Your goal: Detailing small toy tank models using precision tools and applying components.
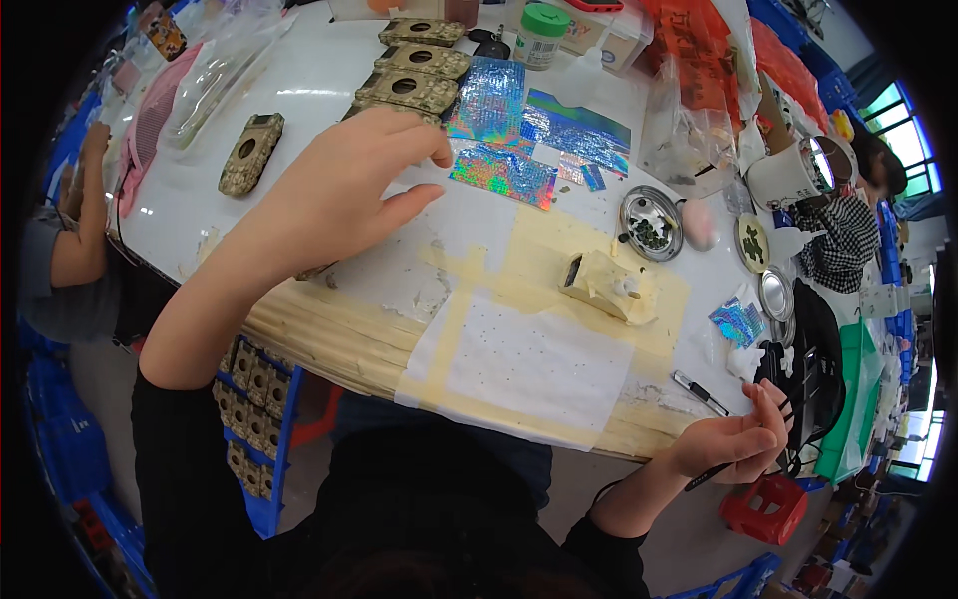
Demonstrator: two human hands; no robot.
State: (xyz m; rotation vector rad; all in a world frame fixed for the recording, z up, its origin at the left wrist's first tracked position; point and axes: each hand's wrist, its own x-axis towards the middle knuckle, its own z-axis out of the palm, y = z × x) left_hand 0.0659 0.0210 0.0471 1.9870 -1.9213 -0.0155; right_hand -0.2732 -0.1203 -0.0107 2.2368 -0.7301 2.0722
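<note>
My left hand [369, 175] reaches over the table with its thumb and fingers apart and nothing visible between them. Its fingertips are next to shiny holographic sticker sheets [504, 175]. Just beyond it lies a row of camouflage-patterned toy tank hulls [419, 62], each with a round hole; the hand covers part of the nearest. My right hand [733, 444] is at the table's right front edge, fingers curled round a thin dark tool [707, 477]. Only one end of that tool shows, so its kind is unclear. A black-and-clear pen [701, 392] lies close to this hand.
A single camouflage hull [250, 155] lies left. A tape-wrapped block [611, 287], dotted white paper [519, 359] and metal dish of small dark green parts [652, 225] occupy the middle. A green-lidded jar [542, 37] stands behind; a black bag [818, 359] sits right. Another person's arm [93, 205] shows left.
</note>
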